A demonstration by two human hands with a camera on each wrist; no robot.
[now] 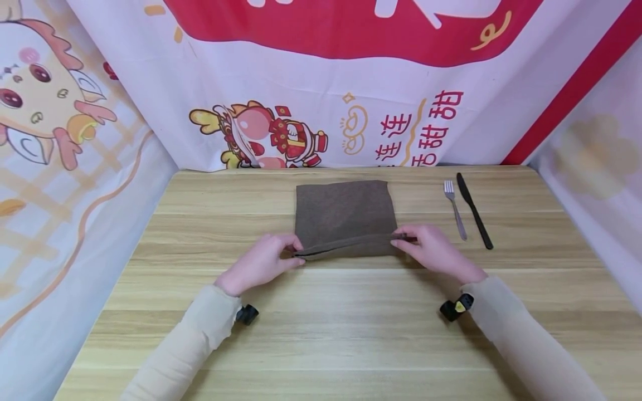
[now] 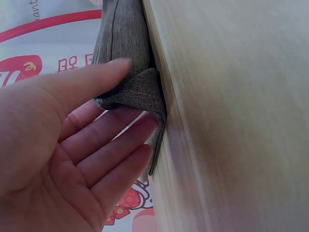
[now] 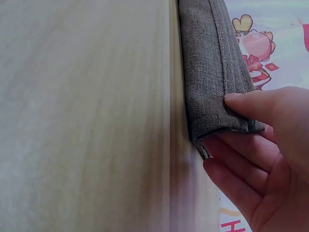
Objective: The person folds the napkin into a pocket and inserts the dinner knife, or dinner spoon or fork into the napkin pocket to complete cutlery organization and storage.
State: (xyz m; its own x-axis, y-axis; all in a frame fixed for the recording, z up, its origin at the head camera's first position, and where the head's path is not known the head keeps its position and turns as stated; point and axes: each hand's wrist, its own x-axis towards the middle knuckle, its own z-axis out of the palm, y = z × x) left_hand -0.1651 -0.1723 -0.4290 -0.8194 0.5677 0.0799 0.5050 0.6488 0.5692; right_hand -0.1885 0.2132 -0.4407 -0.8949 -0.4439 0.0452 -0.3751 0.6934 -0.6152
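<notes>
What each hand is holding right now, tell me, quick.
Left hand: holding the cloth, near edge, left end.
Right hand: holding the cloth, near edge, right end.

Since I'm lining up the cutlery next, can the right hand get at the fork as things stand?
Probably yes: the fork lies close by the right hand, with nothing visible between them. However, that hand pinches the brown cloth, so it would likely need to let go first.
</notes>
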